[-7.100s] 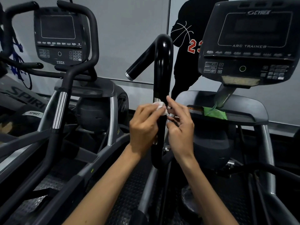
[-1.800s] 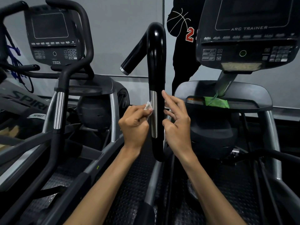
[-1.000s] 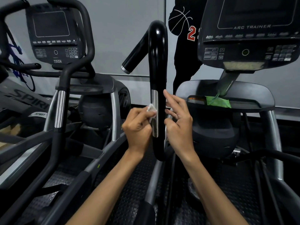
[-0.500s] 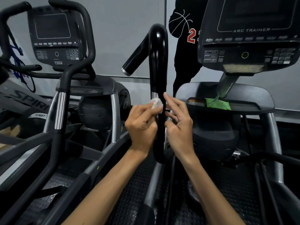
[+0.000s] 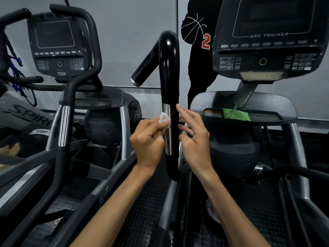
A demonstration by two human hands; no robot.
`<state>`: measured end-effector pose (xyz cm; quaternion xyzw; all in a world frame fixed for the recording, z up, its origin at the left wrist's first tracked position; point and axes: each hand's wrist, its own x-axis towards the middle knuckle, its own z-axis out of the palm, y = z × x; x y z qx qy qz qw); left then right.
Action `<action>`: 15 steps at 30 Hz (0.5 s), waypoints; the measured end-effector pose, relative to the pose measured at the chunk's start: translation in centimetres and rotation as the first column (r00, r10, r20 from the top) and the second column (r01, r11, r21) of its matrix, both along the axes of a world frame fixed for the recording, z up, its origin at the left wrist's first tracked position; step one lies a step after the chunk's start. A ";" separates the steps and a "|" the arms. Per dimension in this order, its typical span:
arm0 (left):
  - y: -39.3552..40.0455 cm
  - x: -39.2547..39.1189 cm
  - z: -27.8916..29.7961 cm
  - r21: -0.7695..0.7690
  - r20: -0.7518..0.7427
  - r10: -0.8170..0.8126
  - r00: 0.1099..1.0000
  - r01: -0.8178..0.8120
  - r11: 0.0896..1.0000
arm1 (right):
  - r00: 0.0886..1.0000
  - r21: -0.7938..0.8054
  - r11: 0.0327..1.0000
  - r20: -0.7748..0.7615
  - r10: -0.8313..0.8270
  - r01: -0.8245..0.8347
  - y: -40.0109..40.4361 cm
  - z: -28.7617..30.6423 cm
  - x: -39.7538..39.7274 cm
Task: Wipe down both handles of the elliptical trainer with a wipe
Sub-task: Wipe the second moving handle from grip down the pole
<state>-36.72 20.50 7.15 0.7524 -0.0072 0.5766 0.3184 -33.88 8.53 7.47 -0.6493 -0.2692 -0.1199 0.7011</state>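
A glossy black handle [image 5: 168,72] of the trainer rises in the middle, bent over at the top, with a silver sensor strip [image 5: 167,138] on its left face. My left hand [image 5: 147,141] pinches a small crumpled white wipe [image 5: 164,118] and presses it against that silver strip. My right hand [image 5: 194,139] hovers at the handle's right side, fingers spread and loosely bent, holding nothing. The trainer's second handle is out of view.
The trainer's console [image 5: 270,40] and tray with a green packet [image 5: 235,114] stand at right. A second machine with its console [image 5: 57,47] and black handlebar [image 5: 62,125] crowds the left. A person in dark clothing [image 5: 199,50] stands behind. Black rubber flooring lies below.
My left hand slid the wipe along the silver strip, up and then slightly back down and left. The right hand stays beside the handle with fingers spread.
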 end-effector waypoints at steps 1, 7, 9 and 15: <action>0.4 0.3 0.5 -0.028 0.011 -0.003 1.000 0.003 1.000 | 1.000 -0.001 1.000 -0.003 -0.004 0.004 0.1 0.0 -0.1; -1.0 0.4 0.1 0.196 0.034 0.058 0.998 -0.064 0.979 | 1.000 -0.014 1.000 -0.002 0.016 -0.016 -0.1 0.1 -0.2; -0.6 -0.4 -1.6 0.213 -0.003 0.055 0.998 -0.053 0.976 | 0.999 -0.031 0.998 -0.019 0.049 -0.049 -0.7 0.3 -0.1; -1.0 0.0 -0.2 0.033 0.000 0.031 1.000 -0.031 0.999 | 0.998 -0.043 0.997 -0.014 0.059 -0.060 -0.8 0.5 0.0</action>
